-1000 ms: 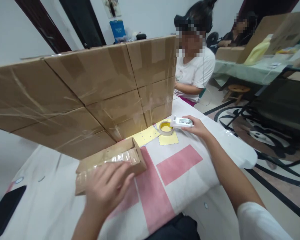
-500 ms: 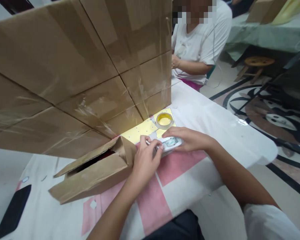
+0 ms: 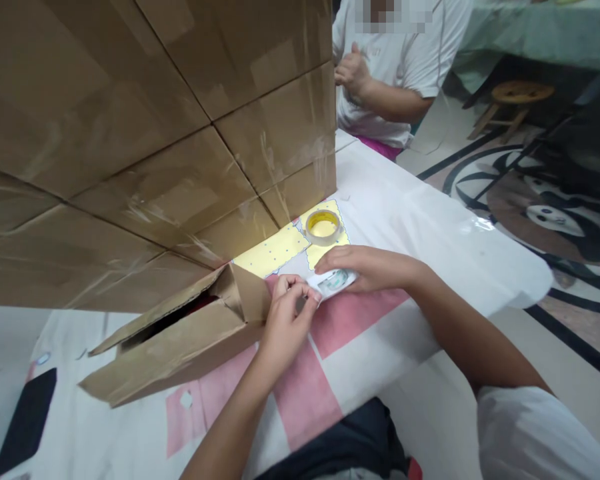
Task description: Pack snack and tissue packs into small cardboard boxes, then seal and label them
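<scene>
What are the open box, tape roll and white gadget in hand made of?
Open box: dull brown cardboard, judging by creased flaps. Tape roll: probably plastic film, slightly glossy; translucent-looking band, yellow inside. White gadget: likely hard plastic, smooth, from its white shell.

One head-worn camera looks forward and down over the wearer's lap (image 3: 337, 443), close above the table (image 3: 405, 193).

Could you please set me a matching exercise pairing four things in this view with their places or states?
1. tape roll
2. white dispenser
3. small carton
4. flat black object

A. in the view's lower left
B. held in the right hand
C. on the yellow print
D. top gaping, dark inside

Pairs: 1-C; 2-B; 3-D; 4-A
</scene>
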`<state>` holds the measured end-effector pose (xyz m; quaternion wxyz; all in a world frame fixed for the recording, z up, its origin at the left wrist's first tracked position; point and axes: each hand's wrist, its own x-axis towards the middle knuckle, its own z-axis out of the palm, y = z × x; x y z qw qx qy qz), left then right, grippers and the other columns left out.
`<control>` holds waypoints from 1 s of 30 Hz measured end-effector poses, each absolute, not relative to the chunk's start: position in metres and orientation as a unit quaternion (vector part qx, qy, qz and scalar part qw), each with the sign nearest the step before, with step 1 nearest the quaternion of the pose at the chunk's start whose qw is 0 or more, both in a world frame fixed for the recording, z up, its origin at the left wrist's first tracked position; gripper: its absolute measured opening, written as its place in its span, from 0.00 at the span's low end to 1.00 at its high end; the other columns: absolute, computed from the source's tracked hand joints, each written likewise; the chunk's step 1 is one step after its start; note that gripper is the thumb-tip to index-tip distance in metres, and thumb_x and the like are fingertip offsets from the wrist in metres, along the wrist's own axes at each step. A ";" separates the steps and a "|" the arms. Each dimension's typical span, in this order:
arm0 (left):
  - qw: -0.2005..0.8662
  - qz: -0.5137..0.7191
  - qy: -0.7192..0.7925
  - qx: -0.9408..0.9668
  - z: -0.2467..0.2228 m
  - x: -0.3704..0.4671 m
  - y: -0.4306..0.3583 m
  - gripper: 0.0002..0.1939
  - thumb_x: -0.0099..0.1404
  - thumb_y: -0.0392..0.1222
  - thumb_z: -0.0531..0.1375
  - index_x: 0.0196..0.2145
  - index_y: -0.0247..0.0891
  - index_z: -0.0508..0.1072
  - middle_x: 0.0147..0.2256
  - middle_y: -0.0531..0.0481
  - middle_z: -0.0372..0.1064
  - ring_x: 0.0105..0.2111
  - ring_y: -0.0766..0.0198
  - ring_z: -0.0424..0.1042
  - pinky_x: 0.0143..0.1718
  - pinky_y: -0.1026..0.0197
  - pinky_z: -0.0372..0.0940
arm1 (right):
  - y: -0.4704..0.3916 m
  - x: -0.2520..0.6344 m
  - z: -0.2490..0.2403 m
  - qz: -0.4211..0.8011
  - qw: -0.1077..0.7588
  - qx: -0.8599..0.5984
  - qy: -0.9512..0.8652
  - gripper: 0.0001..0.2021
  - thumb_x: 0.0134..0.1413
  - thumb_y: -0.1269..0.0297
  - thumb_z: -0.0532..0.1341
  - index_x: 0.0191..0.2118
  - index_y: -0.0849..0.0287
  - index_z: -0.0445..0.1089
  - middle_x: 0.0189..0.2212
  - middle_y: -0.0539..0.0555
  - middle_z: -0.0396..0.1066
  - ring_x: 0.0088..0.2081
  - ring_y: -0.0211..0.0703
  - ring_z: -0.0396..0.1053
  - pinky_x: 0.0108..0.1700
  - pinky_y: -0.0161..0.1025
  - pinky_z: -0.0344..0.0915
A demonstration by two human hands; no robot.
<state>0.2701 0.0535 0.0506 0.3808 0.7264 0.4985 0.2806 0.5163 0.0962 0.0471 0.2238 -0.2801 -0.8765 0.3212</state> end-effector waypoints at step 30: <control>0.466 0.275 0.570 0.618 0.017 0.234 0.025 0.14 0.70 0.51 0.58 0.31 0.40 0.67 0.27 0.55 0.69 0.29 0.65 0.68 0.33 0.63 0.58 | 0.103 0.527 0.046 0.446 0.287 -0.205 -0.822 0.27 0.54 0.57 0.73 0.58 0.56 0.72 0.53 0.60 0.75 0.52 0.50 0.74 0.53 0.45 0.70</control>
